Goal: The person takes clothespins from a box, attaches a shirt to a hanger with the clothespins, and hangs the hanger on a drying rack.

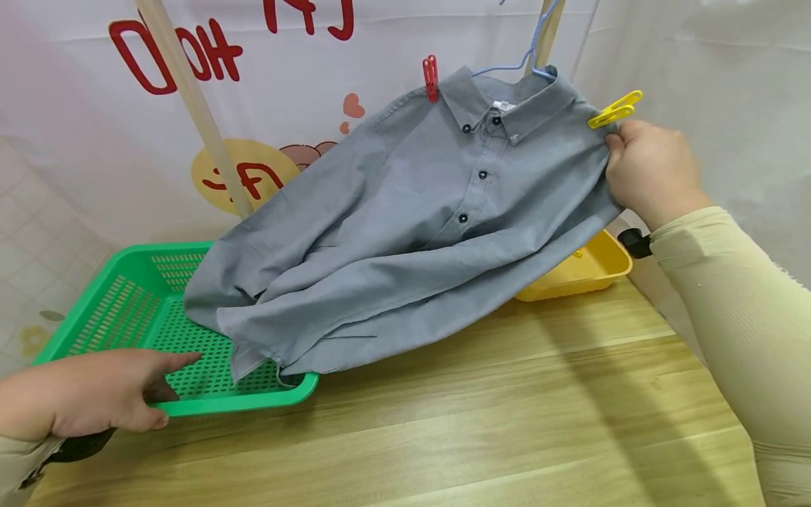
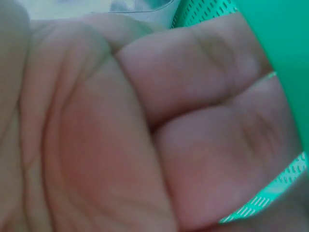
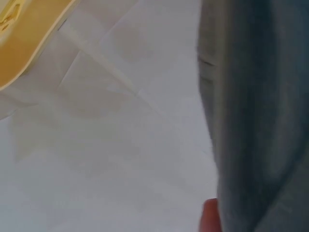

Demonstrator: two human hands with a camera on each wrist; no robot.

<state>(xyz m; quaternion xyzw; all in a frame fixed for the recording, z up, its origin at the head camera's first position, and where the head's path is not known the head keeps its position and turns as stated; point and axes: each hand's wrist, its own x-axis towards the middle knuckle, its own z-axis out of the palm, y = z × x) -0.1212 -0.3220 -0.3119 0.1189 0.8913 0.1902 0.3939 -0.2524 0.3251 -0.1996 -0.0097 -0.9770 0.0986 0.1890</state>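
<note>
A grey button-up shirt (image 1: 405, 204) hangs from a light blue hanger (image 1: 541, 35), its lower end draping into a green plastic basket (image 1: 237, 405). My right hand (image 1: 655, 165) grips the shirt at the shoulder on the right, just under a yellow clothespin (image 1: 616, 110) clipped there. A red clothespin (image 1: 431, 79) is fixed on the other shoulder. At the basket's front left, my left hand (image 1: 104, 391) holds the rim, thumb outside and fingers over the inside. The left wrist view shows its palm and fingers (image 2: 212, 159) against the green wall. Grey cloth (image 3: 260, 116) fills the right side of the right wrist view.
A yellow tray (image 1: 573, 278) with small yellow pieces in it stands behind the shirt at the right. A pale upright pole (image 1: 196, 105) rises at the left before a printed white backdrop (image 1: 380, 42). Everything stands on a wooden table (image 1: 475, 415).
</note>
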